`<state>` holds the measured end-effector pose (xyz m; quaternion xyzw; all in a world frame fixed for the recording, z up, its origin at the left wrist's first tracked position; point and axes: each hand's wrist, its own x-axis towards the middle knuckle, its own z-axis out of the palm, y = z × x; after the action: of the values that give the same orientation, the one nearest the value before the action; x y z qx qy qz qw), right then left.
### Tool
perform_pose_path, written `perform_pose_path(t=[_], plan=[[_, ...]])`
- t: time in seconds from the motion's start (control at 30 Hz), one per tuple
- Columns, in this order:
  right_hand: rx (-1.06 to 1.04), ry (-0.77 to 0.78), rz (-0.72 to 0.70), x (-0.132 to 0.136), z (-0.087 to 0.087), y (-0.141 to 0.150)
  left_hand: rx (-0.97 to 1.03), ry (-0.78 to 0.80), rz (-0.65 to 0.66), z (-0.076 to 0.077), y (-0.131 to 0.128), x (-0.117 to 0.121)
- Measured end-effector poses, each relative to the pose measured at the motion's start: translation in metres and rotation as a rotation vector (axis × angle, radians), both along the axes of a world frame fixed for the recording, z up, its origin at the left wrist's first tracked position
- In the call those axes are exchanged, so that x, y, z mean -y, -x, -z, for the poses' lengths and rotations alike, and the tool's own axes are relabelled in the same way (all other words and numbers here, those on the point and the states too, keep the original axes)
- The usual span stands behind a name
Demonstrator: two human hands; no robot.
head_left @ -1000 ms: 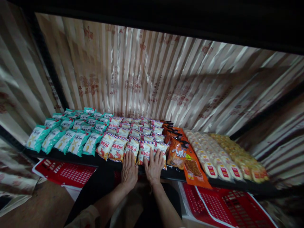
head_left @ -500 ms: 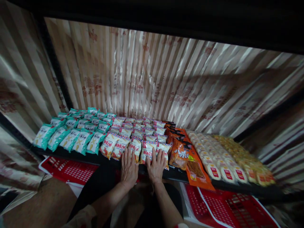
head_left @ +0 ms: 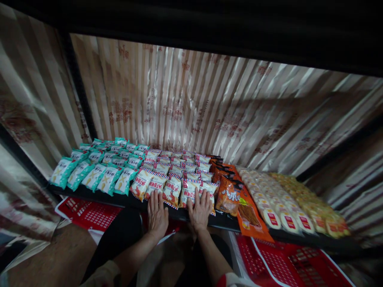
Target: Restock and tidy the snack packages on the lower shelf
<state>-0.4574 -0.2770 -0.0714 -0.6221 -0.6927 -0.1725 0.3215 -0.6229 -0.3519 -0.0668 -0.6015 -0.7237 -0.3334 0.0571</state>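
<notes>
My left hand (head_left: 157,215), palm down with fingers stretched out, has its fingertips at the lower edge of a white-and-red snack bag (head_left: 155,185) in the front row. My right hand (head_left: 200,209) lies with spread fingers against the lower part of two more front-row bags, one of them the snack bag (head_left: 189,188) on its left side. Another snack bag (head_left: 172,190) shows between the hands. Several like bags with striped top edges stand in rows behind. Neither hand is closed round anything.
On the black shelf (head_left: 223,219), teal snack bags (head_left: 109,178) fill the left. Orange packets (head_left: 251,218), round white wrapped pieces (head_left: 271,217) and yellow ones (head_left: 332,227) line the right. Red baskets (head_left: 89,213) sit underneath. Striped sheeting (head_left: 179,91) hangs behind; dark posts (head_left: 74,79) frame it.
My left hand has moved left, from the middle bag to the bag beside it. My right hand stays against the right-hand front bags. The view has shifted slightly.
</notes>
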Motion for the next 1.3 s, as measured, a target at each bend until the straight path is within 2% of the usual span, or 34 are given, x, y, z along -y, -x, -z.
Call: perform_pose_path(t=[0.37,0.77,1.03,1.3], plan=[[0.039,-0.02,0.037,0.0,-0.001,0.001,-0.022,0.073,0.052,0.001,0.009,-0.002],[0.048,-0.073,0.022,-0.004,0.004,-0.001,0.043,0.031,0.06,-0.001,0.009,0.0],[0.044,-0.086,0.023,-0.004,0.002,0.0,0.025,-0.025,0.074,-0.014,0.018,0.008],[0.071,-0.066,0.045,-0.002,0.0,0.001,0.213,-0.011,-0.032,-0.036,0.024,-0.008]])
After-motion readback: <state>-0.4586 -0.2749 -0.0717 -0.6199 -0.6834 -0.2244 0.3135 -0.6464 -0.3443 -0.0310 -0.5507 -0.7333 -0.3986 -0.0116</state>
